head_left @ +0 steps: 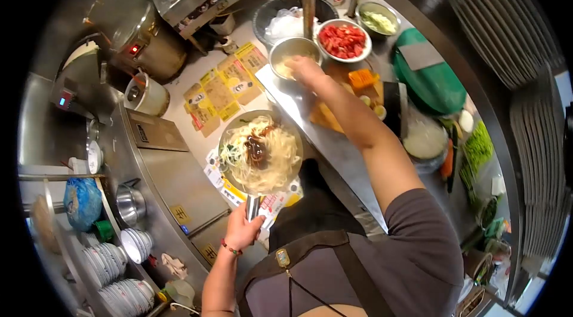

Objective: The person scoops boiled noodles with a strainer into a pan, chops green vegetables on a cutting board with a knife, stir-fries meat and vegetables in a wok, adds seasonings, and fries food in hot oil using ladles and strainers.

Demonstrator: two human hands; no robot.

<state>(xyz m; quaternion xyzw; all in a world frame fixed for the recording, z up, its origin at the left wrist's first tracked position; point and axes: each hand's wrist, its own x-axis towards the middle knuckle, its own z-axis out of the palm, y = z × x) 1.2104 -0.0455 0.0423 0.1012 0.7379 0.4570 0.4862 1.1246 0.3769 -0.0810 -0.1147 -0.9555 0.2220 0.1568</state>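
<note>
My left hand [243, 230] is closed around the handle of a frying pan [300, 138], held out in front of my body. Noodles [280, 159] fill the pan, with dark brown sauce [255, 148], pale shreds and some greens on top. My right hand [307, 73] reaches over the counter to a metal bowl [276, 48] with pale contents. Its fingers are bunched together at the bowl's near side; what they pinch, if anything, is too small to make out. Behind that bowl stands a white-rimmed bowl of chopped red tomatoes [343, 40].
On the right counter are a wooden board [327, 117], an orange block [363, 79], a green lid [433, 87] and leafy greens [477, 150]. A steel cabinet [173, 179] and stacked bowls [122, 296] stand left. Flattened cardboard [224, 87] covers the floor. A post rises beside the bowls.
</note>
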